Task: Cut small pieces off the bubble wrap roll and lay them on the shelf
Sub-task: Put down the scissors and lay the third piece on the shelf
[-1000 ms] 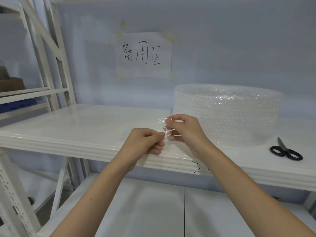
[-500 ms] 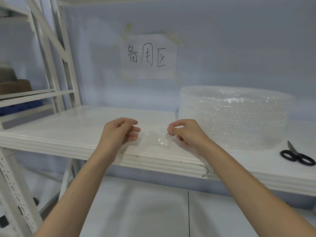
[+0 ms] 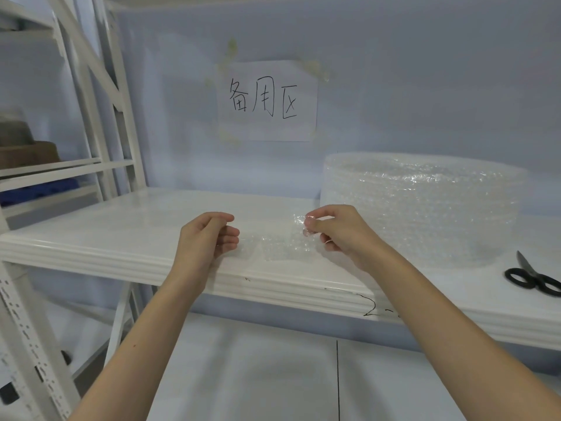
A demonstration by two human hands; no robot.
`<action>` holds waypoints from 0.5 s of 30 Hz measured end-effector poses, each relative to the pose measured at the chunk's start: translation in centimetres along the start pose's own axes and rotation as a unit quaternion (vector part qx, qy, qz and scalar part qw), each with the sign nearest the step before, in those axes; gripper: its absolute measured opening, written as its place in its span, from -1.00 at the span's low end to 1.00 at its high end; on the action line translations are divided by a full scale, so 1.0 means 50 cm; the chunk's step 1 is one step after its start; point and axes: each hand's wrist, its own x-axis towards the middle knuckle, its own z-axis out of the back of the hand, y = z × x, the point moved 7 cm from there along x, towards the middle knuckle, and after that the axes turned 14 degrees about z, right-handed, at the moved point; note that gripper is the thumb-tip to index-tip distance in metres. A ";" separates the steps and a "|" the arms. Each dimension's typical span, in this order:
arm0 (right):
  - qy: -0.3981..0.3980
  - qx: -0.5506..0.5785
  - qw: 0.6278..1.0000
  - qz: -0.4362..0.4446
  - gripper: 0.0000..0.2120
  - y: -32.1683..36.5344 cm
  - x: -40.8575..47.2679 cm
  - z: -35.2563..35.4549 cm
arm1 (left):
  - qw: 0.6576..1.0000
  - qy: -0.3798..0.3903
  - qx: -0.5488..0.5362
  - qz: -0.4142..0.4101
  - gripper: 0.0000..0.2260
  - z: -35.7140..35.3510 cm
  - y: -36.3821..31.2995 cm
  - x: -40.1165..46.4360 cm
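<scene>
Landmark: big clear bubble wrap roll [image 3: 420,208] lying flat on the white metal shelf [image 3: 121,232].
Right hand [image 3: 337,235]: just left of the roll, fingertips pinching a small clear bubble wrap piece [image 3: 287,241] over the shelf's front.
Left hand [image 3: 206,238]: further left, fingers loosely curled, holding nothing.
Black-handled scissors [image 3: 532,276]: right of the roll.

Handwritten paper sign [image 3: 267,100] taped to wall, brown item [image 3: 27,153] on neighbouring rack [image 3: 100,86]

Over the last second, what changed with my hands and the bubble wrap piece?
The left hand let go and moved left; the right hand kept its pinch and lowered the bubble wrap piece toward the shelf. Roll and scissors stayed put.
</scene>
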 end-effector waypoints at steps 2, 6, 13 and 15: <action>0.003 -0.025 1.000 -0.005 -0.92 -0.005 0.009 0.005 | 1.000 0.002 -0.009 0.002 -0.82 0.000 0.001 0.000; 0.021 -0.136 0.991 0.001 -0.89 -0.026 0.023 0.002 | 1.000 0.003 -0.012 0.002 -0.82 -0.001 0.002 -0.001; 0.020 -0.130 0.990 -0.047 -0.90 -0.055 0.025 -0.009 | 1.000 0.011 -0.007 -0.001 -0.82 0.000 0.004 0.003; 0.027 -0.110 0.992 -0.051 -0.88 -0.050 0.021 -0.018 | 1.000 0.013 -0.010 0.004 -0.83 -0.002 0.003 0.007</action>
